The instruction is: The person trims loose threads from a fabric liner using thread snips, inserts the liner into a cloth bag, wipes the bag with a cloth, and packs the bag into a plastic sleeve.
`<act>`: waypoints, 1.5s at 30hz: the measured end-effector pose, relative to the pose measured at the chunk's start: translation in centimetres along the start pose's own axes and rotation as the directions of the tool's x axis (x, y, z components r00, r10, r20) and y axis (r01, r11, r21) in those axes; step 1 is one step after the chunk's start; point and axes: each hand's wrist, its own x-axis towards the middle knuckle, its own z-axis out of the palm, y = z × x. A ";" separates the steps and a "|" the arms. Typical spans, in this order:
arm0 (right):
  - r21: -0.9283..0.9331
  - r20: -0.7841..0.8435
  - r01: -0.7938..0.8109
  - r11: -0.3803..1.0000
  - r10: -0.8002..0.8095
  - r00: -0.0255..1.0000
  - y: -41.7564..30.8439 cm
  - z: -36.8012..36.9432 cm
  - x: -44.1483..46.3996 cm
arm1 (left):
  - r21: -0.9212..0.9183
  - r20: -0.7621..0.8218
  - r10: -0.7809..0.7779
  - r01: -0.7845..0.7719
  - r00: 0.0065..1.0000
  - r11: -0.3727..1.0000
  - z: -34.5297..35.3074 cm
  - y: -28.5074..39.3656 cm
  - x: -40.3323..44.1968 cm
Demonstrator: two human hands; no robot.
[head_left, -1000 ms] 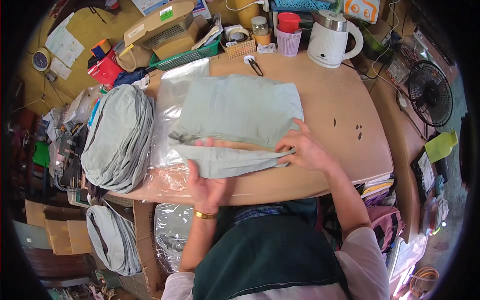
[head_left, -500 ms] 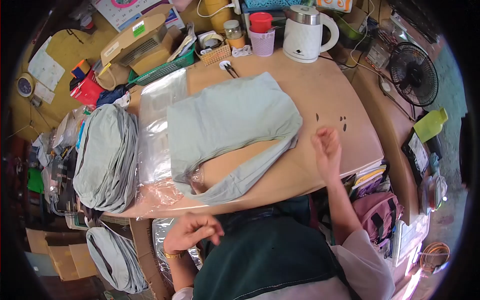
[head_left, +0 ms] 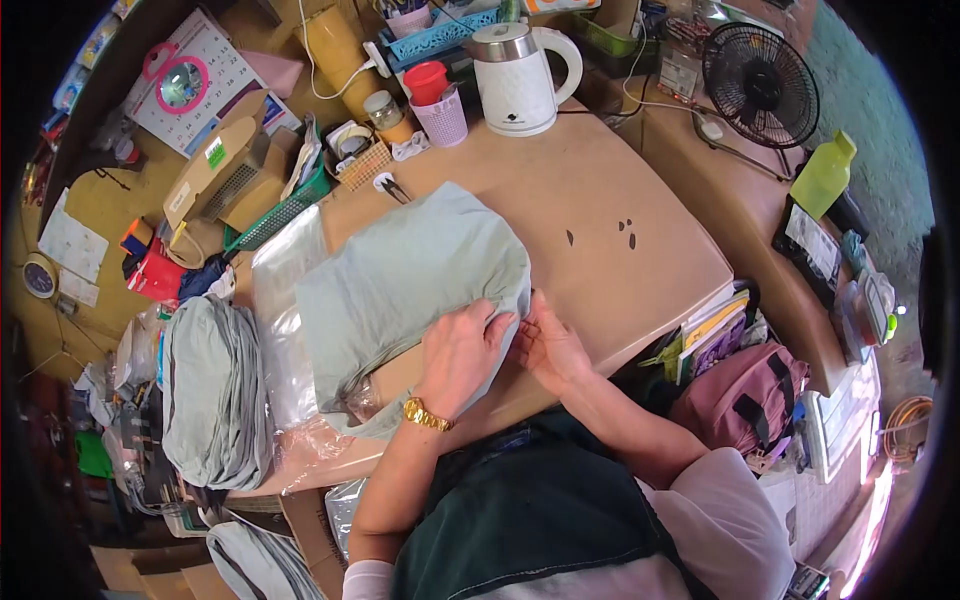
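A pale grey-green cloth bag (head_left: 400,270) with a long strap lies on the brown table. Its right end, where the strap joins the body, is between my hands. My left hand (head_left: 460,350), above a gold wristwatch, has its fingers bent and pinching the fabric there. Just to the right, my right hand (head_left: 548,348) holds the outer edge of the same part, its fingertips partly hidden by cloth. Clear plastic sleeves (head_left: 290,300) lie along the bag's left side. Farther left sits a thick stack of folded grey-green cloth bags (head_left: 212,395).
A white electric kettle (head_left: 515,80), a lilac cup (head_left: 440,115) and small black-handled snips (head_left: 393,188) are at the table's back. A black fan (head_left: 762,85) stands to the right. A pink backpack (head_left: 740,400) is beside the right table edge, below some books.
Both my hands have come in from beside the bag and taken hold of its right end near the strap. The view has turned, shifting the table items leftward.
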 end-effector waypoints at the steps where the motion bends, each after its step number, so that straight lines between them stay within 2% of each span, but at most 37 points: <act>1: 0.006 0.005 -0.006 1.000 0.006 1.000 0.1 -0.8 1.1 | 0.009 0.002 -0.003 0.003 1.000 1.000 -0.6 0.3 -0.2; 3: -0.151 0.175 0.172 0.974 -0.145 0.974 0.1 -2.2 3.2 | -0.011 0.072 -0.108 0.109 0.992 0.994 -1.7 0.5 -0.4; 7: -0.032 0.114 0.160 0.987 -0.155 0.981 0.4 -1.3 3.2 | -0.045 0.166 -0.187 0.197 0.968 0.979 -2.5 -0.9 -0.4; 9: 0.052 0.090 0.011 0.999 -0.016 0.996 0.4 -1.7 3.4 | -0.038 0.228 -0.234 0.249 0.945 0.968 -2.4 -0.6 -0.3; 10: 0.053 0.087 0.012 0.999 -0.016 0.996 -0.2 -0.1 2.2 | -0.040 0.230 -0.233 0.249 0.945 0.968 -2.2 -0.4 -0.4; 12: 0.024 -0.030 0.030 0.999 -0.029 0.999 -1.1 2.8 0.1 | -0.034 0.206 -0.148 0.158 0.967 0.987 -1.6 -0.1 -0.7; 13: 0.021 -0.033 0.027 0.999 -0.027 0.999 -0.6 1.5 1.2 | -0.037 0.207 -0.151 0.162 0.967 0.986 -1.5 -0.1 -1.1; 15: -0.098 0.156 0.274 0.957 -0.257 0.954 0.3 -2.6 4.4 | 0.051 0.245 -0.102 0.092 0.964 0.994 -1.6 -0.1 -2.2; 16: -0.106 0.158 0.267 0.958 -0.249 0.956 -1.9 -3.1 3.4 | 0.047 0.241 -0.111 0.103 0.964 0.994 -2.5 -0.1 -3.0; 17: -0.573 0.153 0.216 0.790 -0.155 0.976 -5.3 -2.9 1.5 | 0.109 0.391 -0.055 0.013 0.919 0.994 -4.1 -0.4 -4.0; 18: -0.898 0.110 0.133 0.420 -0.078 0.991 -7.6 -2.0 0.1 | 0.155 0.530 -0.010 -0.085 0.848 0.984 -5.3 -0.9 -4.9; 19: -0.902 0.119 0.138 0.409 -0.073 0.990 -8.2 -0.9 -1.1 | 0.155 0.518 -0.015 -0.076 0.855 0.985 -5.6 -1.9 -5.8; 20: -0.930 0.338 0.365 -0.047 -0.502 0.796 -8.1 -0.2 -2.5 | 0.124 0.503 0.000 -0.072 0.864 0.990 -5.6 -2.8 -7.1; 21: -0.784 0.621 0.324 -0.530 -0.674 0.400 -7.6 0.2 -3.5 | 0.091 0.491 0.010 -0.063 0.871 0.994 -5.5 -3.2 -8.1; 22: -0.776 0.630 0.329 -0.538 -0.658 0.412 -6.6 1.1 -3.9 | 0.084 0.486 -0.004 -0.043 0.874 0.996 -5.2 -3.0 -8.3; 23: -0.650 0.760 0.500 -0.572 -0.482 0.436 -5.2 2.6 -4.0 | 0.054 0.521 -0.049 0.024 0.852 0.998 -4.8 -2.4 -7.9; 24: -0.505 0.862 0.661 -0.555 -0.287 0.418 -4.3 3.5 -4.1 | 0.025 0.555 -0.092 0.094 0.827 0.995 -4.5 -2.0 -7.9; 25: -0.493 0.868 0.673 -0.552 -0.263 0.421 -4.2 3.1 -3.8 | -0.039 0.489 -0.076 0.109 0.869 0.993 -3.9 -2.4 -8.3; 26: -0.479 0.820 0.554 -0.680 -0.121 0.560 -4.2 2.3 -3.0 | -0.041 0.483 -0.094 0.130 0.871 0.991 -4.2 -2.8 -9.2; 27: -0.418 0.725 0.434 -0.798 -0.006 0.688 -4.5 1.7 -2.5 | 0.060 0.365 -0.255 0.251 0.896 0.966 -4.8 -3.6 -10.2; 28: -0.403 0.731 0.446 -0.799 0.012 0.683 -5.4 1.4 -2.7 | 0.141 0.224 -0.400 0.377 0.889 0.915 -5.6 -4.6 -11.1; 29: -0.446 0.687 0.426 -0.787 0.003 0.726 -6.8 1.1 -3.3 | 0.263 0.283 -0.515 0.450 0.809 0.853 -7.1 -5.3 -11.9; 30: -0.492 0.637 0.401 -0.773 -0.006 0.771 -8.2 0.9 -3.8 | 0.255 0.275 -0.529 0.470 0.803 0.845 -8.5 -5.5 -12.7; 31: -0.478 0.640 0.409 -0.777 0.010 0.768 -9.7 1.3 -4.3 | 0.049 0.383 -0.415 0.431 0.825 0.901 -9.7 -5.5 -13.3; 32: -0.693 0.592 0.509 -0.511 0.000 0.806 -11.5 2.0 -4.8 | -0.164 0.460 -0.272 0.382 0.845 0.909 -10.8 -5.6 -13.6; 33: -0.830 0.535 0.528 -0.183 0.012 0.845 -12.5 2.5 -4.8 | -0.198 0.324 -0.424 0.499 0.846 0.844 -11.9 -5.9 -13.6; 34: -0.828 0.534 0.527 -0.190 0.019 0.845 -13.1 3.0 -3.7 | -0.249 0.190 -0.566 0.597 0.802 0.762 -12.8 -6.6 -13.1; 35: -0.820 0.572 0.566 -0.090 -0.171 0.802 -13.6 3.5 -2.0 | -0.228 -0.051 -0.516 0.493 0.855 0.840 -13.1 -8.7 -12.5; 36: -0.790 0.571 0.613 0.003 -0.360 0.738 -13.8 3.9 -0.3 | -0.173 -0.287 -0.428 0.393 0.857 0.903 -12.6 -11.3 -11.4; 37: -0.788 0.576 0.616 0.000 -0.355 0.737 -13.8 4.3 1.7 | -0.214 -0.333 -0.405 0.350 0.851 0.912 -11.8 -13.5 -9.9; 38: -0.759 0.579 0.645 0.089 -0.361 0.731 -13.7 4.6 3.9 | -0.250 -0.381 -0.379 0.301 0.843 0.920 -11.0 -15.6 -8.4; 39: -0.722 0.582 0.669 0.176 -0.369 0.725 -13.4 4.6 5.5 | -0.360 -0.345 -0.370 0.242 0.863 0.901 -10.0 -17.1 -7.1; 40: -0.716 0.590 0.677 0.171 -0.369 0.718 -13.1 4.3 6.3 | -0.467 -0.311 -0.354 0.183 0.882 0.865 -8.9 -18.2 -6.0; 41: -0.720 0.591 0.672 0.175 -0.352 0.726 -12.7 3.9 6.8 | -0.466 -0.319 -0.351 0.177 0.880 0.867 -8.1 -18.7 -4.9; 43: -0.723 0.596 0.668 0.177 -0.329 0.732 -12.7 3.0 7.5 | -0.593 -0.185 -0.331 0.164 0.925 0.789 -6.4 -19.5 -3.4; 44: -0.795 0.522 0.576 0.192 -0.268 0.810 -13.2 2.4 7.6 | -0.595 -0.190 -0.335 0.163 0.923 0.787 -5.9 -20.5 -3.3; 45: -0.858 0.436 0.474 0.198 -0.206 0.876 -13.4 2.0 7.7 | -0.625 -0.103 -0.407 0.259 0.908 0.736 -5.6 -21.0 -3.2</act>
